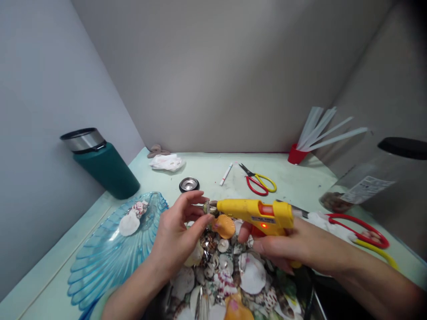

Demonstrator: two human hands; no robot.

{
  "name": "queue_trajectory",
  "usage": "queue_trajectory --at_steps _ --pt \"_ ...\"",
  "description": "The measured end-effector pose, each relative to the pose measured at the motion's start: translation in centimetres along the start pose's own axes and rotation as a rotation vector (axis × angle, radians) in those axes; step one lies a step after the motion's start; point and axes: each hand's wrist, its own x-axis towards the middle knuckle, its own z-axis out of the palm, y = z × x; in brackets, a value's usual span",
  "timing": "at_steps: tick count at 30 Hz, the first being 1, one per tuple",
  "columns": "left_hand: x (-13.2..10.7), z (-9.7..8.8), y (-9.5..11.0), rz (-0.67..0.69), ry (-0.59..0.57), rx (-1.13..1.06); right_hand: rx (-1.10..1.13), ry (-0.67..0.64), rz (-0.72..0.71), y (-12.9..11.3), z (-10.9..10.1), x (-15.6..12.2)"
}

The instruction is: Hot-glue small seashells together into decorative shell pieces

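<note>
My right hand [276,249] is wrapped around a yellow hot glue gun [242,209], whose small light glows red and whose nozzle points left. Close to the nozzle, my left hand [183,226] pinches a small shell piece [208,206] between thumb and fingers; its exact shape is partly hidden. An orange scallop shell [224,226] shows just below the fingertips, and I cannot tell whether it is joined to the held piece. Under both hands spreads a heap of mixed seashells [227,275] in white, brown and purple.
Left stands a blue glass shell-shaped dish [110,262] holding some shells, beside a green bottle [106,169]. Behind lie a metal lid [189,184], tissue [167,162], a marker [226,174] and scissors [256,181]. Right are glue sticks in a red cup [296,155], a clear jar [363,182] and larger scissors [360,229].
</note>
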Motion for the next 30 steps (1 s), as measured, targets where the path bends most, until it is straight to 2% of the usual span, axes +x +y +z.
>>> queue_trajectory --at_steps 8,18,30 --pt "-0.11 -0.01 -0.08 0.03 -0.02 0.082 -0.001 -0.017 -0.001 0.45 0.0 0.34" --pt "-0.15 -0.01 -0.24 0.059 -0.018 0.086 -0.016 -0.036 -0.009 0.38 -0.07 0.31" --pt "0.0 -0.18 -0.15 0.147 -0.009 0.196 0.008 0.027 0.039 0.47 0.2 0.46"
